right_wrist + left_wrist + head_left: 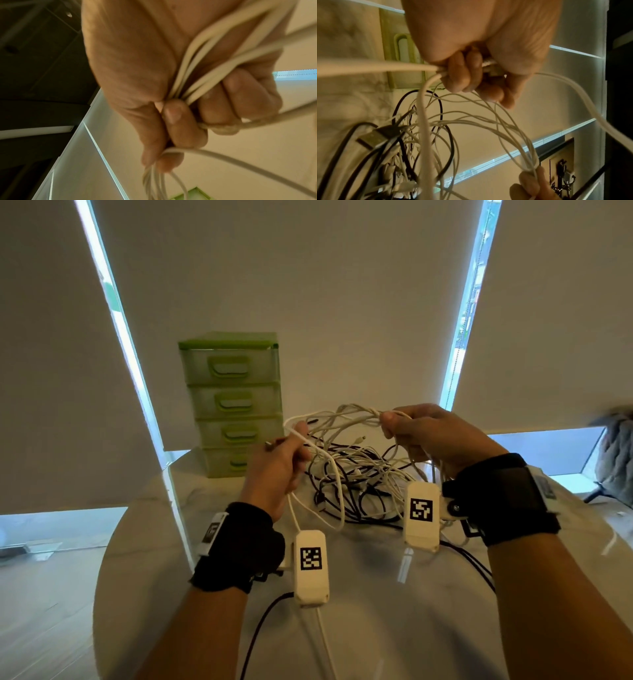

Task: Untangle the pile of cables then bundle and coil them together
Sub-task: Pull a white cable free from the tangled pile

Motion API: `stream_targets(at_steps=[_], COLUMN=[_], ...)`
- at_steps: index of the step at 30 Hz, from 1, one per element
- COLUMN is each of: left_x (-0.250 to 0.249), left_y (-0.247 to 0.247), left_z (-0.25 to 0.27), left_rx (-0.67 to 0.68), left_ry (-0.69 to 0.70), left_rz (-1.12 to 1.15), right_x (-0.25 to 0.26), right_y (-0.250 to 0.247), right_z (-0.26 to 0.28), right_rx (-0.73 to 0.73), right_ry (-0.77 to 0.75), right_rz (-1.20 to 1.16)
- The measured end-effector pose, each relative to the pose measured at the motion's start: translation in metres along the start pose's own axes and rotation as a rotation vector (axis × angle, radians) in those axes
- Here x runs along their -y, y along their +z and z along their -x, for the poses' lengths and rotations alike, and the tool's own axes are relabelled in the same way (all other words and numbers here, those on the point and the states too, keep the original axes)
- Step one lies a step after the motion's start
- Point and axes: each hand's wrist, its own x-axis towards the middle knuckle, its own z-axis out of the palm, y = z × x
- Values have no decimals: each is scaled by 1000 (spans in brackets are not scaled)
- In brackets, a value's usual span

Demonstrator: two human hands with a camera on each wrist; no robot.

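Two hands are up over the worktop (212, 542) and we are deep in the tangle. Our left hand (274, 470) has its fingers (462, 75) curled tight around a thick white cable (334, 474), pinching it near its plug end, with a loop of it sagging toward 6 o'clock. Our right hand (431, 436) has its fingers (181, 121) clamped on a gathered bunch of thin white strands, lifted at about 1 o'clock from the heap. Between and below them, the pile of cables (363, 477) sits mid-worktop, black and white leads crossing each other, partly hoisted and partly resting on the surface. We judge these leads light, limp and springy, so they will not hold a shape and will snag wherever plugs catch a loop; a black USB plug (371, 139) hanging in the knot looks like one such snag. Best hold, we reckon, is close to a plug or a free end, feeding it back through loops instead of yanking mid-length. At 11 o'clock stands a green drawer unit (233, 402).
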Motion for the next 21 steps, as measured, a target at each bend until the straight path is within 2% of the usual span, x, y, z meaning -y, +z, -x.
stream_targets(at_steps=[5,9,14,18,21], left_x=[-7,-1,-3,-8,-10], left_y=[11,13,12,5,3], left_z=[16,14,10,9,10], left_rx=[108,193,168,202,231], left_ry=[351,467,438,352,229], left_rz=[-236,-454,-517,-595,-648], right_x=[12,17,18,22,21], right_y=[4,3,5,12,13], right_z=[6,6,6,4,4], right_rx=[143,184,56,-33,-90], right_ry=[39,48,-39,-95,-152], right_rz=[208,288,375,422,475])
